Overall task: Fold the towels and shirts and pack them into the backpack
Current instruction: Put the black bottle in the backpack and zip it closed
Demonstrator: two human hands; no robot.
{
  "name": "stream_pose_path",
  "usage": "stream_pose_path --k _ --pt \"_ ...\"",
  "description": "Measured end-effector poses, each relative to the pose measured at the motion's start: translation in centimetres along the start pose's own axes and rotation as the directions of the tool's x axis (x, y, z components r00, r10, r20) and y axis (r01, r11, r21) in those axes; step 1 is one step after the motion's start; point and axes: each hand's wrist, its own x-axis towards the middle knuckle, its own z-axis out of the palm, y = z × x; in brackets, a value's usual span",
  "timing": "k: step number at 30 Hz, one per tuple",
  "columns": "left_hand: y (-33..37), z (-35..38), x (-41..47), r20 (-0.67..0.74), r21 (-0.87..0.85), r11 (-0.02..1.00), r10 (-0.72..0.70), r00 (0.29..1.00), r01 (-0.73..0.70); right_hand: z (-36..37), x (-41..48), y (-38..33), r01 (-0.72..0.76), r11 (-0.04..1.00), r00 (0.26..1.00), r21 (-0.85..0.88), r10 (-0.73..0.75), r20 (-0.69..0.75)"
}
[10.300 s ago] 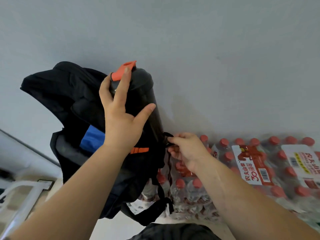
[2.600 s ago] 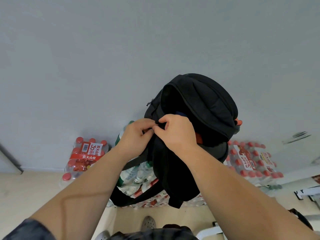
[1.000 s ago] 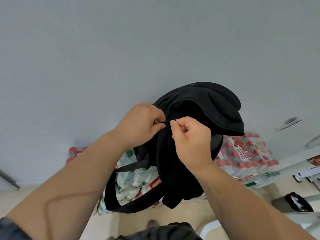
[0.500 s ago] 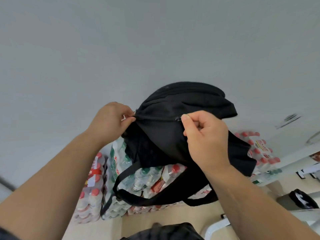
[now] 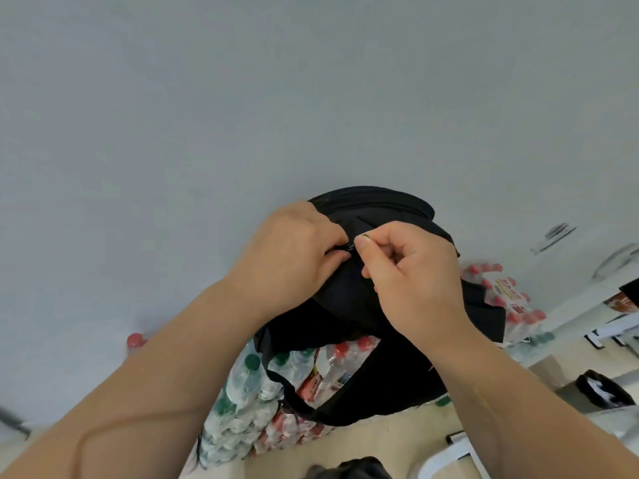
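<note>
Backpack, black and rounded, fills the middle of the head view, held up before a pale grey wall and above stacked packs of bottles; whether its underside rests on those packs I cannot tell. Both forearms reach up from the lower edge and meet on the near face of the backpack. The left grip (a bare hand, like the other) has its fingers curled tight, pinching a fold of black fabric just beside the zip line. The right grip sits almost knuckle to knuckle with it, thumb pressed against forefinger, pinching the small zip pull, of which only a dark speck shows between the two hands. A black strap loops down from the bag and hangs in front of the bottles, some with green caps, some with red. More red-capped packs lie to the right against the wall, partly behind the bag's lower corner. A lone red cap shows at the left, past the left forearm. Below the packs runs a beige floor; at the right a dark bin stands on it, and a white frame cuts across near the bottom edge. A dark bit of cloth shows at the bottom edge (too little of it to name).
</note>
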Motion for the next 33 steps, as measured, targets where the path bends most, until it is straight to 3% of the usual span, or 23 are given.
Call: stream_pose_path --k 4,7,10,14,16,19,21,25,28,33 --pt "-0.9 0.3 -0.7 -0.032 0.015 1.000 0.027 0.999 -0.026 -1.5 0.8 1.2 -0.014 0.995 1.000 -0.097 0.011 -0.027" --pt "-2.8 -0.6 -2.2 -0.057 0.032 0.996 -0.083 0.995 0.085 -4.0 1.6 2.5 -0.104 0.994 0.990 -0.036 0.100 -0.099" --pt "-3.3 -2.1 -2.8 -0.018 0.007 0.983 -0.184 0.983 0.184 -4.8 1.0 3.3 -0.113 0.993 0.992 0.040 0.115 -0.047" --pt "-1.2 -3.7 -1.4 -0.004 -0.174 0.917 -0.364 0.931 0.358 -4.1 0.1 4.1 -0.102 0.985 0.992 0.138 0.111 -0.059" --pt "1.1 -3.6 0.3 -0.044 -0.262 0.906 -0.357 0.933 0.334 -4.1 -0.1 4.4 -0.093 0.980 0.993 0.177 0.105 -0.060" --pt "4.2 -1.3 3.2 0.045 -0.073 0.981 -0.174 0.984 0.177 -4.2 -0.1 4.7 -0.087 0.975 0.995 0.204 0.096 -0.038" --pt "5.0 0.7 4.4 0.150 0.094 0.991 -0.114 0.982 0.101 -4.3 0.1 5.0 -0.054 0.981 0.998 0.187 0.061 -0.031" --pt "4.4 2.4 4.2 0.188 0.155 0.984 -0.118 0.975 0.089 -4.6 0.7 7.1 0.030 0.997 0.999 0.065 -0.027 -0.045" --pt "2.7 2.1 2.1 0.172 0.221 0.968 -0.156 0.973 0.116 -5.1 1.5 10.1 -0.063 0.993 0.996 0.101 0.070 -0.062" --pt "1.9 2.7 -0.7 0.248 0.252 0.931 -0.327 0.912 0.266 -5.0 1.7 14.2 -0.062 0.982 0.993 0.176 0.042 0.113"
